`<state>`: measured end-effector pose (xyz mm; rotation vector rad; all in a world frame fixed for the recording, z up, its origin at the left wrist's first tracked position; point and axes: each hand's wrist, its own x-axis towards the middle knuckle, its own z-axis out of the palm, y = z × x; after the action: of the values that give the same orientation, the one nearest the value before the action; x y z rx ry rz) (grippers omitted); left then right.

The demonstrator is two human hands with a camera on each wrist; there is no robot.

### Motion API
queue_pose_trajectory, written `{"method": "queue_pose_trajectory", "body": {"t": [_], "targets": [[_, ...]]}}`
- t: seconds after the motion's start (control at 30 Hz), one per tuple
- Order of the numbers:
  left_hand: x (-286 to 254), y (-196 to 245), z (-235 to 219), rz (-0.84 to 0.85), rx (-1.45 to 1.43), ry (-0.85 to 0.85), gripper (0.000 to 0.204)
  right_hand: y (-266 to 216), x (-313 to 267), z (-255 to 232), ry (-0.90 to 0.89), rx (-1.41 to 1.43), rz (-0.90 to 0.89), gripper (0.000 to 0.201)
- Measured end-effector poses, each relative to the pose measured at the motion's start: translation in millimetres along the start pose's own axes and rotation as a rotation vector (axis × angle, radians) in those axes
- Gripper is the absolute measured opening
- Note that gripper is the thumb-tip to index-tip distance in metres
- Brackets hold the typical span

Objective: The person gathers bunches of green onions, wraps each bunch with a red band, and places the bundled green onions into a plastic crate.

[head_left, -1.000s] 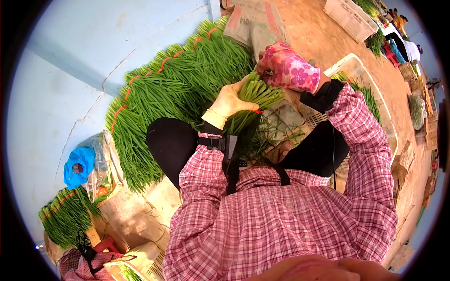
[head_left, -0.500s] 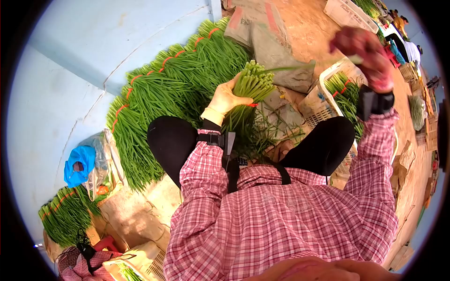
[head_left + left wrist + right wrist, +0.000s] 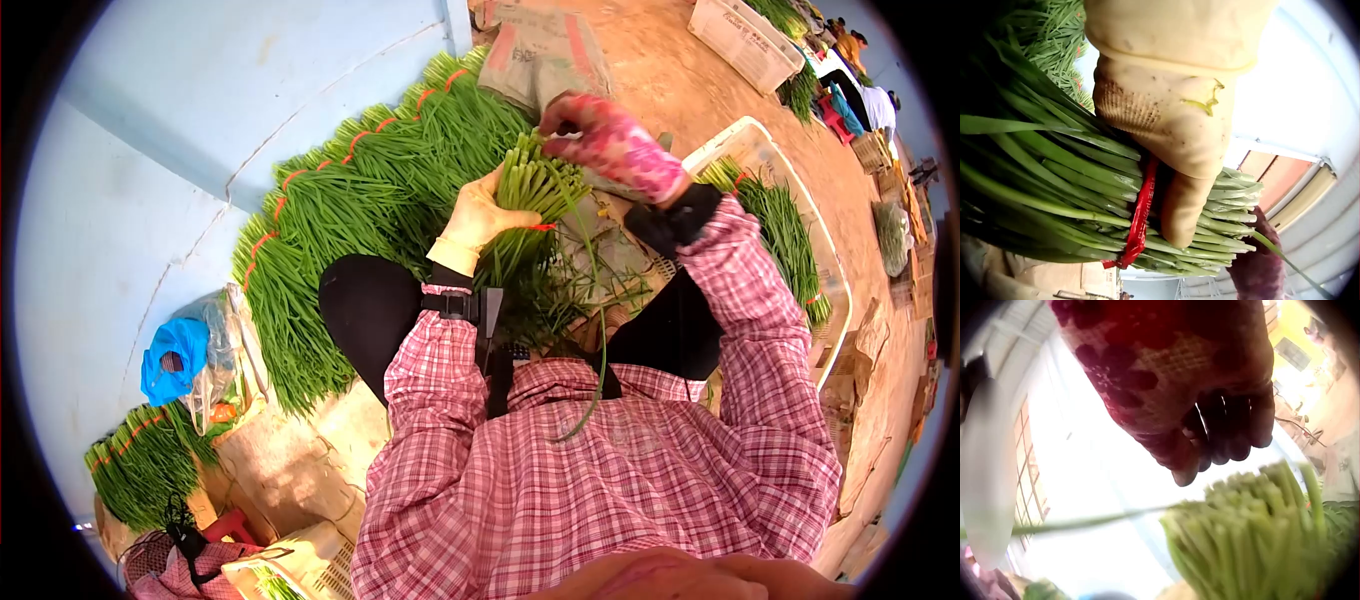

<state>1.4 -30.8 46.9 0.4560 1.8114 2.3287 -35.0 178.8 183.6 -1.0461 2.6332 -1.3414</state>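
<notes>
A bunch of long green leafy stalks (image 3: 540, 185), tied with a red band (image 3: 1141, 219), is gripped by the left hand (image 3: 482, 218) in a pale glove, its thumb across the stalks beside the band. The pale cut ends (image 3: 1241, 512) point up and away from the body. Just beyond them is the right hand (image 3: 615, 145) in a pink floral glove. Its fingers (image 3: 1241, 447) curl above the ends, with nothing visible in them. One loose leaf (image 3: 601, 330) trails from the ends down over the plaid shirt.
Tied green bunches (image 3: 390, 165) line the blue wall on the left. At the right stands a white crate (image 3: 840, 270) with more bunches. Sacks (image 3: 545, 60) lie ahead, and loose leaves cover the floor between the knees. Other people sit at the far upper right.
From out over the crate, the right hand has come back to the cut ends. The loose leaf now hangs down toward the shirt. The left hand keeps its grip on the bunch.
</notes>
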Motion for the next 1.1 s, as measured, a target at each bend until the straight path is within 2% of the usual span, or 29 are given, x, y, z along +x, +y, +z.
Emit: {"method": "queue_pose_trajectory", "body": {"t": [0.03,0.17,0.27,0.3,0.4,0.5,0.6,0.7,0.8,0.83,0.9,0.93,1.0,1.03,1.1], "targets": [[0.5,0.3,0.1,0.008,0.002,0.008,0.062,6.7,5.2,9.4,0.039,-0.224,-0.135,0.02],[0.1,-2.4,-1.0,0.013,-0.049,0.022,0.062,12.4,6.3,12.6,0.019,-0.108,-0.014,0.021],[2.7,-9.5,-3.1,0.005,0.064,0.036,0.062,14.8,3.8,17.0,0.051,-0.185,0.036,0.018],[3.0,-9.4,-2.7,0.007,0.12,0.044,0.061,18.1,2.9,18.1,0.076,-0.18,0.009,0.018],[2.6,-6.2,-1.8,-0.067,0.028,0.007,0.081,22.3,1.9,16.9,0.092,-0.323,-0.043,0.017],[2.3,-1.8,1.5,-0.081,0.047,0.017,0.081,21.5,3.4,13.0,0.054,-0.552,-0.14,0.014],[2.2,-1.6,0.5,-0.076,0.107,0.01,0.081,24.5,6.4,10.5,0.034,-0.606,-0.298,0.011],[1.1,-2.6,2.3,-0.098,0.026,-0.013,0.08,29.0,4.0,10.1,0.033,-0.558,-0.245,0.01],[2.7,-8.1,0.1,-0.077,-0.026,-0.042,0.078,40.7,4.2,6.0,0.028,-0.248,-0.235,0.009],[2.9,-8.6,-0.2,-0.063,-0.029,-0.038,0.072,38.7,4.9,3.1,0.07,-0.29,-0.203,0.01],[1.0,-10.2,0.7,-0.035,-0.036,-0.024,0.061,26.5,-2.4,-11.9,0.221,0.121,-0.055,0.011],[0.8,-9.7,0.5,-0.037,-0.041,-0.022,0.061,18.7,-5.8,-22.7,0.297,0.328,0.02,0.012],[0.8,-9.1,0.2,-0.04,-0.051,-0.018,0.062,12.6,-10.8,-51.0,0.123,0.967,-0.114,0.012],[2.0,-11.2,-1.9,-0.04,-0.034,-0.026,0.068,0.0,-14.8,-63.7,-0.127,1.084,-0.244,0.014],[4.2,-17.4,-6.1,-0.04,-0.002,-0.039,0.08,-10.8,-17.6,-69.3,-0.238,0.627,-0.149,0.021]]}}
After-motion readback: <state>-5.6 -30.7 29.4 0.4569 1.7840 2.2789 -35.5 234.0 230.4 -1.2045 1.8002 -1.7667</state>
